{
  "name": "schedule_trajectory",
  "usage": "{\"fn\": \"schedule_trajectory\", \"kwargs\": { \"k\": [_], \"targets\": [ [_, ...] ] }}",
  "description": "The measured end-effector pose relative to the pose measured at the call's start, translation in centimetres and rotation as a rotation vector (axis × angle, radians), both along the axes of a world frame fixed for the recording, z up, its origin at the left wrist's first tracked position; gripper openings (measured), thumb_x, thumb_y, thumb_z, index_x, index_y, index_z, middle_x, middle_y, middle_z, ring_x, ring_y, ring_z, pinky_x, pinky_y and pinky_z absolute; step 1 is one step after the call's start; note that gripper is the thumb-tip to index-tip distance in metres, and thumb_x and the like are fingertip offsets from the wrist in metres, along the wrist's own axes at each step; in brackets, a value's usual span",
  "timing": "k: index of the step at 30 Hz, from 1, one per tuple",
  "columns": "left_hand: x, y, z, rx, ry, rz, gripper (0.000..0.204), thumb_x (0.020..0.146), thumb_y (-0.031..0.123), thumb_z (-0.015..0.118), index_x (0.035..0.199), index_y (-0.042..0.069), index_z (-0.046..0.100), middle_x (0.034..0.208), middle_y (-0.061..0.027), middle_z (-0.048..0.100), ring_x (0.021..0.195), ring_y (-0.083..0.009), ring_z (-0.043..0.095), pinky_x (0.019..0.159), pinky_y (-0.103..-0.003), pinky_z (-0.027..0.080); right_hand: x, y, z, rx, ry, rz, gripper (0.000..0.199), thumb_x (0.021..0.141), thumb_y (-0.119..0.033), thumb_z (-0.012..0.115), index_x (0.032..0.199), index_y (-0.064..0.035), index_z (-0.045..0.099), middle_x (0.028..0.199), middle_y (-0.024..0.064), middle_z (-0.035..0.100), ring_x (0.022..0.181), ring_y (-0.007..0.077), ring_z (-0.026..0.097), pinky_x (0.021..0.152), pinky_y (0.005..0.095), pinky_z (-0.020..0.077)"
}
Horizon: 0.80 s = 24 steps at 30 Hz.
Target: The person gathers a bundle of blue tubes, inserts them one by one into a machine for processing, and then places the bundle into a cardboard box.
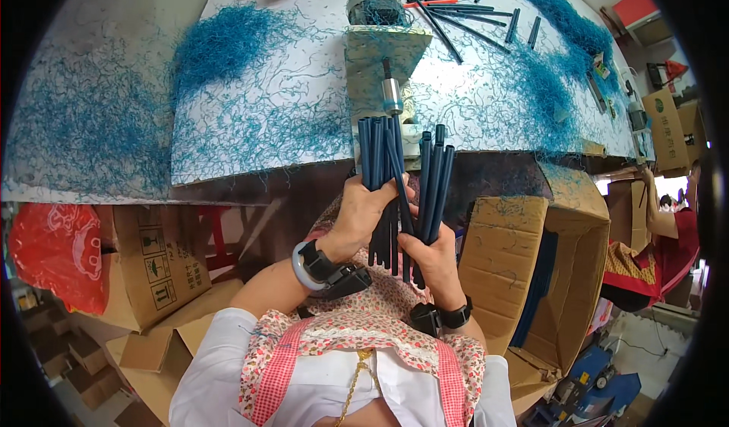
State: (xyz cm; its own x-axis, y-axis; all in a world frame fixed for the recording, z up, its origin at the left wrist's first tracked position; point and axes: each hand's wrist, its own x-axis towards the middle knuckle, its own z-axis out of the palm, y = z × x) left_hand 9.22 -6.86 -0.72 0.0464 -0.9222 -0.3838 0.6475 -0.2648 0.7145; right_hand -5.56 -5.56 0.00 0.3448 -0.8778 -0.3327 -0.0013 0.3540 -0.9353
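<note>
My left hand [360,216] is closed round a bundle of dark blue tubes [373,154], held roughly upright with the lower ends showing beneath the fingers. A second bundle of dark blue tubes [437,180] is gripped in my right hand [431,260], and its upper ends fan slightly apart. Between the bundles, one or two tubes slant or stand near the silver spindle tip [391,94] of a small bench machine [380,8]. Whether a tube touches that tip, I cannot tell. Both hands are close together in front of the table edge, above my lap.
Blue curly shavings [228,44] cover much of the white table [304,135]. More loose tubes [474,13] lie at its far right. An open cardboard box [505,260] stands right of me; another carton [163,267] with a red bag [61,252] is left. A person's arm [661,218] shows far right.
</note>
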Motion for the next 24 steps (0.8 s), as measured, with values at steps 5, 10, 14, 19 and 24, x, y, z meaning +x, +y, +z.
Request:
{"fn": "schedule_trajectory", "kwargs": {
  "k": [5,10,14,19,24],
  "targets": [
    [0.0,0.6,0.3,0.040,-0.001,0.012,0.025,0.086,0.019,0.067,0.098,-0.002,0.062,0.080,-0.0082,0.065,0.066,-0.0153,0.064,0.059,-0.027,0.054,-0.4,1.6,0.5,0.009,0.016,-0.015,0.041,0.076,0.000,0.063,0.117,0.0034,0.056,0.082,-0.0002,0.060,0.068,0.0051,0.054,0.061,0.0199,0.0440],
    [0.0,0.8,0.4,0.079,0.013,-0.034,0.024,0.086,0.019,0.067,0.096,-0.002,0.062,0.079,-0.0088,0.065,0.065,-0.0154,0.064,0.059,-0.028,0.055,-0.1,1.0,0.2,-0.012,0.043,-0.036,0.036,0.076,-0.001,0.063,0.111,0.0034,0.058,0.080,-0.0005,0.059,0.067,0.0051,0.054,0.059,0.0200,0.0436],
    [0.8,-0.1,0.2,0.042,0.022,-0.028,0.025,0.086,0.020,0.067,0.096,-0.002,0.062,0.079,-0.0086,0.064,0.066,-0.0152,0.063,0.060,-0.029,0.055,-0.2,-0.6,0.1,0.095,0.023,0.071,0.030,0.075,-0.001,0.064,0.104,0.0030,0.059,0.078,-0.0005,0.059,0.066,0.0052,0.053,0.058,0.0207,0.0437],
    [1.4,0.1,0.3,0.085,-0.123,-0.099,0.021,0.087,0.020,0.066,0.093,0.000,0.062,0.077,-0.0066,0.064,0.065,-0.0131,0.062,0.056,-0.026,0.053,-1.1,0.2,-1.4,-0.074,0.053,0.102,0.028,0.074,-0.002,0.065,0.101,0.0025,0.058,0.078,0.0002,0.058,0.065,0.0054,0.053,0.058,0.0216,0.0438],
    [0.5,0.3,0.8,0.030,-0.045,-0.103,0.021,0.087,0.021,0.066,0.094,0.002,0.061,0.074,-0.0037,0.062,0.065,-0.0108,0.060,0.052,-0.024,0.050,-0.1,1.5,0.0,-0.034,0.032,0.027,0.037,0.075,-0.003,0.065,0.110,0.0017,0.056,0.082,0.0005,0.059,0.065,0.0063,0.054,0.059,0.0221,0.0443]
  ]
}}
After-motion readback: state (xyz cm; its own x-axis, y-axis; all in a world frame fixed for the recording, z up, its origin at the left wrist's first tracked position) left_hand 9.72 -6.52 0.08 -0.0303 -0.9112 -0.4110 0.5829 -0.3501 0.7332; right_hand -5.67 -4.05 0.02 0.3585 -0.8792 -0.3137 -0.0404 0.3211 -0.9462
